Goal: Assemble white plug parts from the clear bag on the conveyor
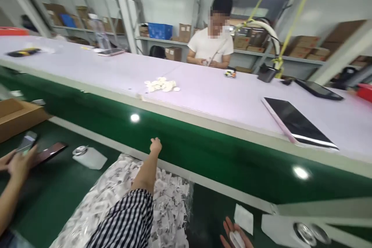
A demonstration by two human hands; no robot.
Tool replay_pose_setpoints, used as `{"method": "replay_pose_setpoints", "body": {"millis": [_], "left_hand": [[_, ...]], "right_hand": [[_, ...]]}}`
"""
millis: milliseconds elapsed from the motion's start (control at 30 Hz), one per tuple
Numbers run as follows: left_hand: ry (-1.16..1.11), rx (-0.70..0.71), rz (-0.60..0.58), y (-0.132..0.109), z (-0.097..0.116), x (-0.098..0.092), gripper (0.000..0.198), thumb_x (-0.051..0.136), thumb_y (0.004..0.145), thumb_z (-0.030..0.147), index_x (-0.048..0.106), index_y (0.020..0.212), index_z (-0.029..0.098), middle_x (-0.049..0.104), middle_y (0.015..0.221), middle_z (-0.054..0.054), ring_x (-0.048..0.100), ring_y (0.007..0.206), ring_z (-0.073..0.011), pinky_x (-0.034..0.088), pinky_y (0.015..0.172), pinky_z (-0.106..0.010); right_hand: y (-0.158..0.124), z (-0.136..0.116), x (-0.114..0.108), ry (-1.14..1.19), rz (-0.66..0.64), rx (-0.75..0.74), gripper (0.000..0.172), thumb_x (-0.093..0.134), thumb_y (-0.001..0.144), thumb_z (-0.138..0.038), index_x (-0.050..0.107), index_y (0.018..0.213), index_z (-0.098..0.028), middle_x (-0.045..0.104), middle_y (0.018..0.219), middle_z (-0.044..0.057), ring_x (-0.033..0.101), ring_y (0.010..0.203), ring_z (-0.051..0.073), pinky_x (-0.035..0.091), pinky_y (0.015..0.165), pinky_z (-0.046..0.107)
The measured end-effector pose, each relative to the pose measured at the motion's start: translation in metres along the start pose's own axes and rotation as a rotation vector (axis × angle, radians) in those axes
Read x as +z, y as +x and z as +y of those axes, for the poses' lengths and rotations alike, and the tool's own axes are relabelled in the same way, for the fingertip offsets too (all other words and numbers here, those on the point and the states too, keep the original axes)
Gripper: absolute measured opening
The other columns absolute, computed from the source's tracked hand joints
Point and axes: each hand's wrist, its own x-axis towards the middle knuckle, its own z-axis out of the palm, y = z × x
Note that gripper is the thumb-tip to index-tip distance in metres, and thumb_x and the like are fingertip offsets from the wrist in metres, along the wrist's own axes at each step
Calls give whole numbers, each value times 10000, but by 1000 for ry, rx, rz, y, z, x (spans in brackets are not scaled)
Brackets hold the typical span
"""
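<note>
My left hand (156, 145), on an arm in a black-and-white checked sleeve, reaches out over the green belt (203, 143). Its fingers are curled, and whatever is in them cannot be made out. Under that forearm lies a large heap of small white packets (171, 205) in clear plastic. At the bottom edge my right hand (245, 238) is turned palm up, holding a small white oval piece (236, 238) with its fingers partly spread. Just beyond it is a flat white square packet (244, 219).
Across the belt runs a long white table (203, 89) with a pile of white discs (162, 84) and a tablet (299, 122). A person (213, 46) works behind it. At left, another person's hands (21, 162) hold a phone, beside a cardboard box (21, 118).
</note>
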Motion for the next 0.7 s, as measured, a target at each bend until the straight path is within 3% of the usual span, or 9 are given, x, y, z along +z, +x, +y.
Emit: {"method": "replay_pose_setpoints", "body": {"millis": [67, 167, 233, 333, 433, 533, 600, 700], "left_hand": [[79, 15, -22, -2, 5, 2, 281, 383, 729, 125, 433, 997, 56, 360, 1094, -243, 518, 844, -266, 416, 636, -336], [179, 96, -49, -21, 17, 0, 295, 333, 774, 210, 414, 1026, 79, 404, 1042, -205, 502, 867, -275, 411, 645, -351], [226, 214, -27, -49, 26, -1, 329, 311, 789, 280, 381, 1067, 119, 421, 1029, -163, 503, 858, -259, 410, 646, -339], [262, 486, -56, -120, 29, 7, 326, 351, 771, 313, 398, 1057, 163, 454, 987, -105, 519, 806, -213, 403, 650, -286], [255, 720, -330, -206, 17, 35, 273, 448, 710, 287, 479, 972, 219, 496, 902, -48, 529, 757, -177, 393, 657, -247], [213, 821, -521, -275, -2, 80, 279, 511, 642, 223, 518, 920, 247, 501, 885, -22, 522, 774, -169, 385, 684, -238], [152, 850, -565, -302, -13, 109, 293, 518, 629, 188, 519, 918, 238, 511, 891, -21, 504, 823, -176, 379, 720, -247], [13, 829, -587, -318, -25, 136, 300, 517, 630, 156, 505, 924, 210, 538, 880, -17, 484, 858, -170, 376, 750, -255]], "right_hand": [[-5, -22, 20, 138, 63, -24, 261, 372, 702, -490, 564, 782, -334, 557, 991, 9, 489, 928, 260, 444, 659, 484], [-7, -52, 52, 190, 143, -121, 268, 401, 703, -429, 528, 687, -194, 569, 953, 105, 492, 924, 273, 437, 664, 439], [-7, -63, 63, 190, 181, -138, 288, 356, 724, -422, 514, 711, -182, 564, 959, 112, 507, 906, 254, 446, 635, 393], [-14, -61, 65, 240, 272, -130, 287, 336, 733, -403, 516, 746, -180, 584, 891, 92, 564, 726, 197, 443, 515, 297], [-27, -47, 56, 215, 343, -140, 283, 364, 723, -411, 520, 724, -175, 592, 721, 59, 520, 515, 140, 356, 371, 224], [-39, -30, 44, 69, 358, -148, 342, 362, 716, -461, 533, 743, -166, 579, 686, 53, 492, 487, 133, 330, 348, 218], [-47, -20, 35, -75, 346, -160, 390, 346, 714, -485, 549, 779, -158, 580, 737, 65, 499, 517, 139, 366, 383, 232], [-59, -6, 24, -230, 318, -162, 324, 468, 643, -452, 579, 710, -155, 573, 825, 72, 512, 593, 158, 421, 479, 268]]}}
